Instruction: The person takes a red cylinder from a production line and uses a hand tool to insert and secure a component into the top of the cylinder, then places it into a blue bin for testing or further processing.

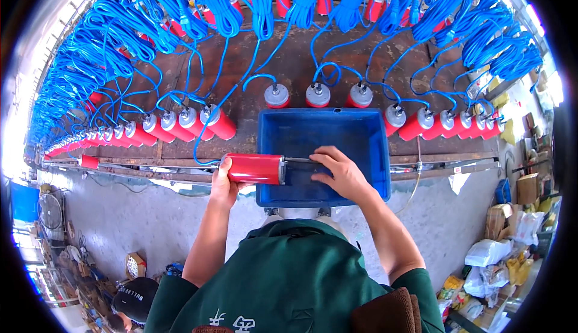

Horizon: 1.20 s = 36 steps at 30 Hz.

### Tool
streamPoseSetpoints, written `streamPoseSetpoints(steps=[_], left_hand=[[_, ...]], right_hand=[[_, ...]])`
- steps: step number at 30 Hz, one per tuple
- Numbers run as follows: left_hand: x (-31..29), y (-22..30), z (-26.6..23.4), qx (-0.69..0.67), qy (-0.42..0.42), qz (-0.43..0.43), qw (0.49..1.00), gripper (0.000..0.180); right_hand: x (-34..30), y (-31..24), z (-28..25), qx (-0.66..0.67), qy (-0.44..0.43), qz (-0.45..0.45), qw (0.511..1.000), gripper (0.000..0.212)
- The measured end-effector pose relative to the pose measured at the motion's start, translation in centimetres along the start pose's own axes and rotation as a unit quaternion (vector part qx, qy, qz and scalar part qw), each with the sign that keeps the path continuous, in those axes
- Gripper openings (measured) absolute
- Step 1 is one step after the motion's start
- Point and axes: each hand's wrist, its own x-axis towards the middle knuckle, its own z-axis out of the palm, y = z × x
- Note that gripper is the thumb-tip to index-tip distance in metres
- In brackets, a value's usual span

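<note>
A shiny red cylinder (253, 169), like a small pump or motor body, lies sideways in my left hand (224, 182), its fingers wrapped round the left end. A blue cable leaves that end, and a grey rim shows at the other. From the grey rim a thin metal rod (296, 160) sticks out to the right, over a blue plastic bin (263, 129). My right hand (342, 173) is at the rod's far end, fingertips touching it or just over it. Its thumb stands apart from the fingers. The rod's tip is hard to make out.
A brown workbench (198, 80) carries rows of upright red cylinders (220, 122) with grey tops. Blue cable coils (259, 8) hang along its back. Bags and boxes (487, 252) fill the floor at right. A person in a black cap (135, 300) is at lower left.
</note>
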Motion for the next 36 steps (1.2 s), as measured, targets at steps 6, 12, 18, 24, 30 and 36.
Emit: streamPoseSetpoints(steps=[6, 12, 18, 24, 30, 36], left_hand=[[0.1, -0.1, -0.1, 0.000, -0.005, 0.007, 1.000, 0.075], [0.0, 0.1, -0.1, 0.005, -0.004, 0.002, 1.000, 0.076], [0.2, -0.4, -0.9, 0.002, -0.012, -0.008, 1.000, 0.075], [0.2, -0.9, -0.7, 0.023, -0.013, 0.018, 0.999, 0.075], [1.4, -1.7, -1.9, 0.008, -0.013, 0.015, 1.000, 0.067], [0.5, -1.4, -2.2, 0.015, -0.009, 0.018, 1.000, 0.073]], right_hand=[[1.3, 0.3, 1.4, 0.416, -0.070, 0.485, 0.766, 0.031], [0.1, -1.4, -0.4, 0.084, -0.080, 0.208, 0.971, 0.043], [0.8, 0.5, 0.8, 0.055, -0.087, 0.179, 0.978, 0.042], [3.0, 0.3, 0.3, 0.187, -0.139, 0.458, 0.858, 0.048], [1.8, 1.6, 0.5, 0.207, -0.160, 0.415, 0.871, 0.057], [-3.1, 5.3, -7.3, 0.018, 0.239, 0.338, 0.910, 0.022]])
